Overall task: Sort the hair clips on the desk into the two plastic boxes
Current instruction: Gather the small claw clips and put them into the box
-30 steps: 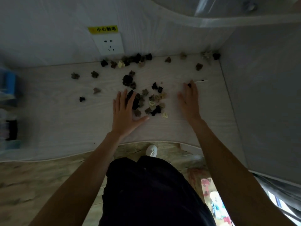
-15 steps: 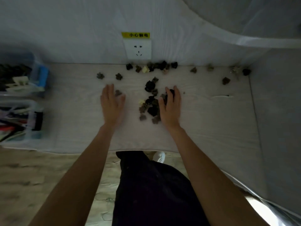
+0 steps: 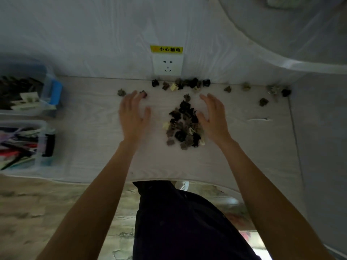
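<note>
A big pile of hair clips (image 3: 183,126) is lying in the middle of the desk (image 3: 93,147). The clips are small, and they are black, brown and cream.

The left hand (image 3: 132,114) is sitting just left of the pile, apart from it. Its fingers are spread out and it is holding nothing. It looks a bit blurry, so I cannot tell if it is touching the desk.

The right hand (image 3: 213,117) is sitting right beside the pile on its right side. It is open too, with fingers bent a little, and it is holding nothing. Its thumb is very near the clips at the edge of the pile.

A row of clips (image 3: 185,83) is lying along the back edge of the desk, under a white wall socket (image 3: 167,65) with a yellow sticker (image 3: 166,49) above it. A few more clips (image 3: 263,101) are lying near the back right corner. Two clips (image 3: 122,92) are lying by the left hand's fingertips.

Two clear plastic boxes are sitting at the left edge of the desk. The back box (image 3: 47,94) is holding dark and pale clips. The front box (image 3: 42,147) is holding colourful ones.
</note>
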A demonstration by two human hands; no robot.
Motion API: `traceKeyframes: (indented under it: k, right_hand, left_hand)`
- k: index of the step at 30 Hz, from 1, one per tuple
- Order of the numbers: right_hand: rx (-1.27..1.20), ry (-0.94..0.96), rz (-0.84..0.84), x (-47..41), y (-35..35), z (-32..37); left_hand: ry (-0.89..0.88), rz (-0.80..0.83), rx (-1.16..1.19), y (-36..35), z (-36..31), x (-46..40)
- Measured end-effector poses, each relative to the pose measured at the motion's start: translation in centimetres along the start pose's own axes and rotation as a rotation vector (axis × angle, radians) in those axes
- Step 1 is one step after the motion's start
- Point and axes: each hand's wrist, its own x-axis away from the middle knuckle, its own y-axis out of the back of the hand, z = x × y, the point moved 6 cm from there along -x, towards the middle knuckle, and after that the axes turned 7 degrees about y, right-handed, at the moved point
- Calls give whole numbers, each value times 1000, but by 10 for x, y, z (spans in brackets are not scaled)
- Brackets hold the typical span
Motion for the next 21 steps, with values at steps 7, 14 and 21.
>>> traceKeyframes:
  k: [7,14,21]
  right_hand:
    - [61,-135,-21,-81,-5,-7]
    - [166,1,148,-85,-39,13]
    - [21,-1,277,-28,-36,12]
  left_hand:
    - [181,174,-117,-19,30,-51]
    - [-94,376,116,-60,-54,-51]
    - [-81,650,263,-55,-61,6]
